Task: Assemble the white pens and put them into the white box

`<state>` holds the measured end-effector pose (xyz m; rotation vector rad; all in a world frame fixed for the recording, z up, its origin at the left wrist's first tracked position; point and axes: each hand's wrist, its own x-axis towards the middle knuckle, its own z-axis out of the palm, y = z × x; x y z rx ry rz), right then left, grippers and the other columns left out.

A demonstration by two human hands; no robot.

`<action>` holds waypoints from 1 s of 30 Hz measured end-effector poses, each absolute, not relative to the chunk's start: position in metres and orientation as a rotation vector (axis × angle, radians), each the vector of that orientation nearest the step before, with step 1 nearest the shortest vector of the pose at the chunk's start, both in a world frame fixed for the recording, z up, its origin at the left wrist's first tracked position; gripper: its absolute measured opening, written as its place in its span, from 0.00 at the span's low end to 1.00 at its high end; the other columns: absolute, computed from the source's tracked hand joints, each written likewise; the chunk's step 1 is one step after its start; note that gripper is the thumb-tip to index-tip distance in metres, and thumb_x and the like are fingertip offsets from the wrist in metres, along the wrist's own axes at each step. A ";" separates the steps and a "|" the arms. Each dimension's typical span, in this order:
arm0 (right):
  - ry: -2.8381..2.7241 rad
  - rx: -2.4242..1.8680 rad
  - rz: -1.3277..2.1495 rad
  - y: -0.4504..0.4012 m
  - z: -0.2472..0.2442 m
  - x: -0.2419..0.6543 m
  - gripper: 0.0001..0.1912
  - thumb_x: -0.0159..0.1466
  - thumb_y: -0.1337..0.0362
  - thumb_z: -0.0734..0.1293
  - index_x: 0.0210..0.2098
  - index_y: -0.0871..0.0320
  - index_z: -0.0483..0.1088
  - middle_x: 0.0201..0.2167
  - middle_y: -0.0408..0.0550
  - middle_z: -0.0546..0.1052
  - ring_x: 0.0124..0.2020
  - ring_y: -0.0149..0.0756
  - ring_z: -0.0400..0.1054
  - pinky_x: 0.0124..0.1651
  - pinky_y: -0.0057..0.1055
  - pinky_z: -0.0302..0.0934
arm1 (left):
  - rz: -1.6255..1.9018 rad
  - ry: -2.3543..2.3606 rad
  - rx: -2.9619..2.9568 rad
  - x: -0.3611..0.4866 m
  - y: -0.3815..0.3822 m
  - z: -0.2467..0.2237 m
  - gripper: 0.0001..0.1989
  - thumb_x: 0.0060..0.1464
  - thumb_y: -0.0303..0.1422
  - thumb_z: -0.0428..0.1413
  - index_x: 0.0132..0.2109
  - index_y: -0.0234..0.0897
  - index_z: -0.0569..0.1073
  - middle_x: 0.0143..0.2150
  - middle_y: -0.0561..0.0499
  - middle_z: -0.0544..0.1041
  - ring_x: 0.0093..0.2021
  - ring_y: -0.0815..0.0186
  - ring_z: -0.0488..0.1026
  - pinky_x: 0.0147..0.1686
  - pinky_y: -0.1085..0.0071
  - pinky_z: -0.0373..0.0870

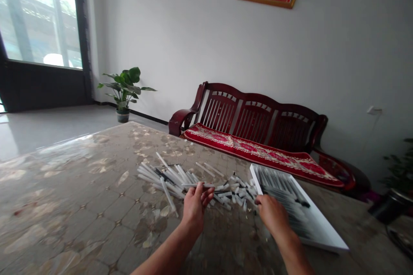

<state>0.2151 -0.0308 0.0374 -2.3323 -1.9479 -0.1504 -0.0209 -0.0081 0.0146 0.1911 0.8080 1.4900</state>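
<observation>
Left hand (194,207) pinches a slim white plastic tube (198,185) between thumb and fingers, its long axis level, pointing right toward a white tray (324,223). Right hand (272,215), fingers curled, grip unclear, sits by a loose tube pile (167,178) mid-worktop (64,197); one knock could scatter it.

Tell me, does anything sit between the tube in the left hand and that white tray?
Yes: loose white tubes and the right hand lie between the held tube and the white tray.
</observation>
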 end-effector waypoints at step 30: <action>-1.085 -1.249 0.764 -0.041 0.015 0.131 0.16 0.48 0.53 0.73 0.31 0.57 0.75 0.25 0.45 0.78 0.26 0.37 0.70 0.31 0.30 0.66 | 1.257 0.694 0.264 -0.003 -0.028 0.014 0.04 0.58 0.22 0.57 0.34 0.32 0.71 0.29 0.47 0.79 0.28 0.68 0.80 0.28 0.78 0.78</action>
